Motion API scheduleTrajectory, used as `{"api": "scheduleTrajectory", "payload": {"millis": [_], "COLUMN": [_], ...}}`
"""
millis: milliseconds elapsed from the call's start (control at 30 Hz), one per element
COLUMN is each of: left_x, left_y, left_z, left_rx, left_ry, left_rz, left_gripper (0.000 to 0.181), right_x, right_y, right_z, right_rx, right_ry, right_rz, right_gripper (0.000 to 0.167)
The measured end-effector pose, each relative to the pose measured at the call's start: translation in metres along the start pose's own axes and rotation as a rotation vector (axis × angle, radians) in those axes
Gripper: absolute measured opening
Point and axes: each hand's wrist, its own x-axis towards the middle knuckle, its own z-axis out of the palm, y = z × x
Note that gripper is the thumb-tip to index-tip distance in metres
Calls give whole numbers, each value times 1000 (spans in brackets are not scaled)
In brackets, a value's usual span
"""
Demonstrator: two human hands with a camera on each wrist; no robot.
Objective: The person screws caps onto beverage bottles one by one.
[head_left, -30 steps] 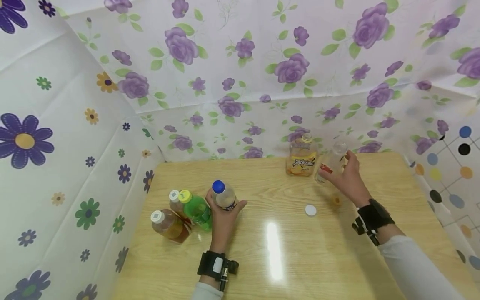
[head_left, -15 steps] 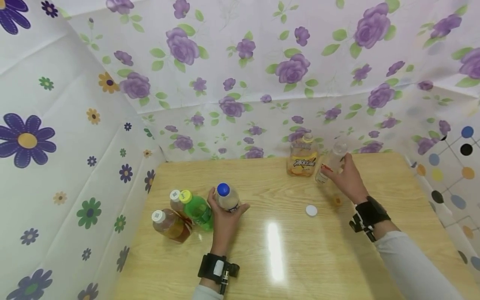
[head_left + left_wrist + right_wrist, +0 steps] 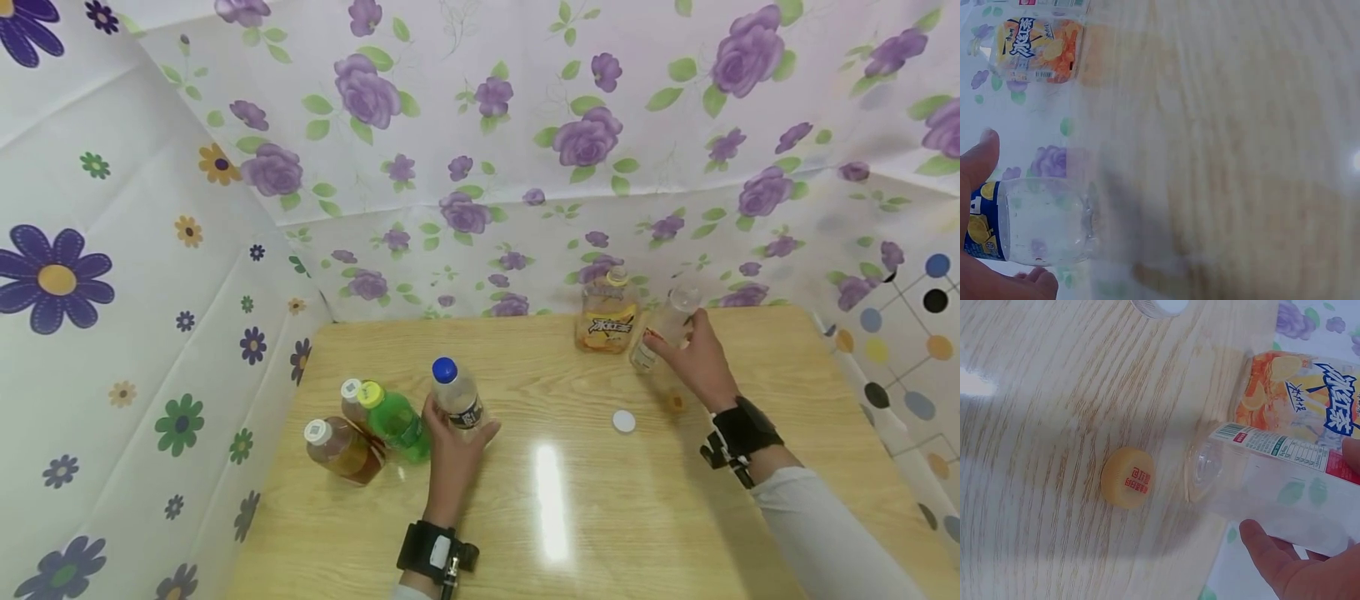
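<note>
So that neither slips, presumably, our left hand (image 3: 454,454) half-curls round the blue-capped bottle (image 3: 459,396) nearer the left edge of the counter (image 3: 532,367), our right hand (image 3: 702,364) round the tilted clear bottle (image 3: 669,320) near the back edge.

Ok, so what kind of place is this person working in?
It looks like a makeshift recording booth, though I can't be sure: printed sheeting screens the back and sides of a wood-grain table, and a black strapped-on device sits on each wrist.
</note>
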Motion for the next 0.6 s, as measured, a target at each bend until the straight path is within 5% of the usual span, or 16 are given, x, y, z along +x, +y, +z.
{"api": "scheduleTrajectory", "payload": {"millis": [433,600], "left_x": [-24,-36], "left_y": [-18,-18], "left_z": [-1,1], "left_rx": [107,141], "left_ry": [2,54], "left_rz": [88,42], "left_gripper": [105,82], "right_x": [-8,-13], "right_y": [-2,-6], "right_z": [-1,-1], "right_rx": [0,3], "right_ry": [13,8], "right_rz": [-16,-35], "right_gripper": [101,101]}}
